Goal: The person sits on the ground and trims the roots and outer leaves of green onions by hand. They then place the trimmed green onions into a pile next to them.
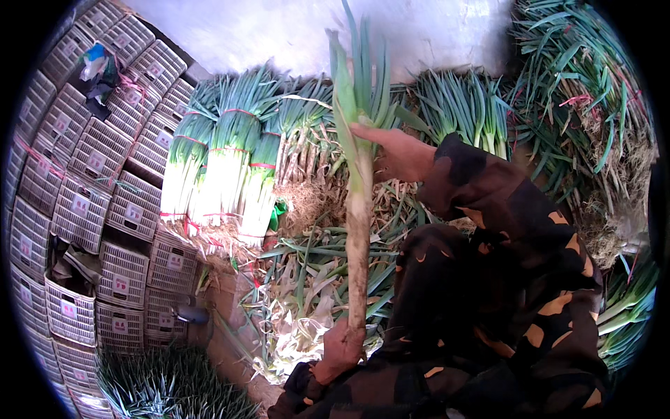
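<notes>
A single long green onion stretches between my two hands, its leaves toward the top of the view and its soil-stained stem downward. My left hand is closed around the root end and hides it. Higher up, my right hand grips the stalk where the green leaves begin, its index finger laid across a leaf sheath. Beneath the stalk is a heap of stripped leaves and pale peelings. Beyond it lie untrimmed green onions with brown roots.
Banded bundles of cleaned green onions stand left of the heap. Stacked plastic crates, bearing labels, fill the left side. More green onions lean at the back, and a tied rooty pile rises at right. Dark green leaf tops occupy the lower left.
</notes>
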The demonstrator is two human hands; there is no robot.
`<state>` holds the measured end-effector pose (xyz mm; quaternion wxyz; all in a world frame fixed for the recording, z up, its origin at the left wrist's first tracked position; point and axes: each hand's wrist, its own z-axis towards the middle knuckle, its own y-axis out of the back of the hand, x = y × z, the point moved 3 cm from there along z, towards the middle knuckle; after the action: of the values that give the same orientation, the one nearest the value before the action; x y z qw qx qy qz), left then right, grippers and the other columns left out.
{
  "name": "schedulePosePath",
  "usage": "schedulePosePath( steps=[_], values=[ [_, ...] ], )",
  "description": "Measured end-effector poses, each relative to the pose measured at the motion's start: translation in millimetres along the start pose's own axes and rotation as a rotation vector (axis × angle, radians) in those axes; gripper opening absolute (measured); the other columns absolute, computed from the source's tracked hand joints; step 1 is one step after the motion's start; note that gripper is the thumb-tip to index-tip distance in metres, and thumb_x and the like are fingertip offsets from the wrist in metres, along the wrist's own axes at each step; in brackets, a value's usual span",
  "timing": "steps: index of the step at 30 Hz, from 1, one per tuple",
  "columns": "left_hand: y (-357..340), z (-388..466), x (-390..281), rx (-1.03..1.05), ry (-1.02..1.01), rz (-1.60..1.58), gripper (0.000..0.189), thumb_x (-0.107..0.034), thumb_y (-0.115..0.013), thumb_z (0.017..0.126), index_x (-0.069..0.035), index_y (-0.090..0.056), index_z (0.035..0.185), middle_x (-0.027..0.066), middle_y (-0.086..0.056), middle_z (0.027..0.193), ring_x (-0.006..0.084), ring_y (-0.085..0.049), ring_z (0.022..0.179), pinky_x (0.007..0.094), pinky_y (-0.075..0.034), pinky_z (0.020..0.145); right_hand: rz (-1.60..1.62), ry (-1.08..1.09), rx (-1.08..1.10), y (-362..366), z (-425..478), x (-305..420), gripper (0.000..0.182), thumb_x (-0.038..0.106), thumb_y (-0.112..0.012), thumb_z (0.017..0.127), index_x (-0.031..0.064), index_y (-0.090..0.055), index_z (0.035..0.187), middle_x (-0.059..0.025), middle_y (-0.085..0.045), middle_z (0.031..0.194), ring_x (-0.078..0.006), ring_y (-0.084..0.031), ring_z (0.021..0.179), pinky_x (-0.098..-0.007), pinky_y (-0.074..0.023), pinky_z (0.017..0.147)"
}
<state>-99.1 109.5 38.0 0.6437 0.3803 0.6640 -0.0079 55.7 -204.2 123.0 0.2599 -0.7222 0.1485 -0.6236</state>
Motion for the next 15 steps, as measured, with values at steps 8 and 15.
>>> schedulePosePath(
  steps=[8, 15],
  values=[
    [16, 99, -19, -0.330, -0.207, 0.128, 0.046, -0.030, -0.056, 0.087, 0.007, -0.048, 0.113, 0.0270, -0.057, 0.102, 0.0381, -0.056, 0.093, 0.0401, -0.044, 0.083, 0.202, 0.390, -0.190, -27, 29, -10, 0.029, 0.021, -0.066, 0.080, 0.0038, -0.057, 0.101, -0.0042, -0.057, 0.082, -0.0159, -0.056, 0.072, -0.0329, -0.0461, 0.062],
    [10, 219, -109, -0.629, -0.420, -0.217, 0.028, -0.024, -0.054, 0.091, 0.001, -0.051, 0.100, 0.0097, -0.059, 0.073, 0.0208, -0.055, 0.061, 0.0311, -0.044, 0.057, 0.200, 0.697, -0.414, -13, 42, -13, 0.030, 0.018, -0.069, 0.077, -0.0024, -0.060, 0.097, -0.0056, -0.061, 0.083, -0.0152, -0.056, 0.069, -0.0286, -0.0465, 0.062]
  ],
)
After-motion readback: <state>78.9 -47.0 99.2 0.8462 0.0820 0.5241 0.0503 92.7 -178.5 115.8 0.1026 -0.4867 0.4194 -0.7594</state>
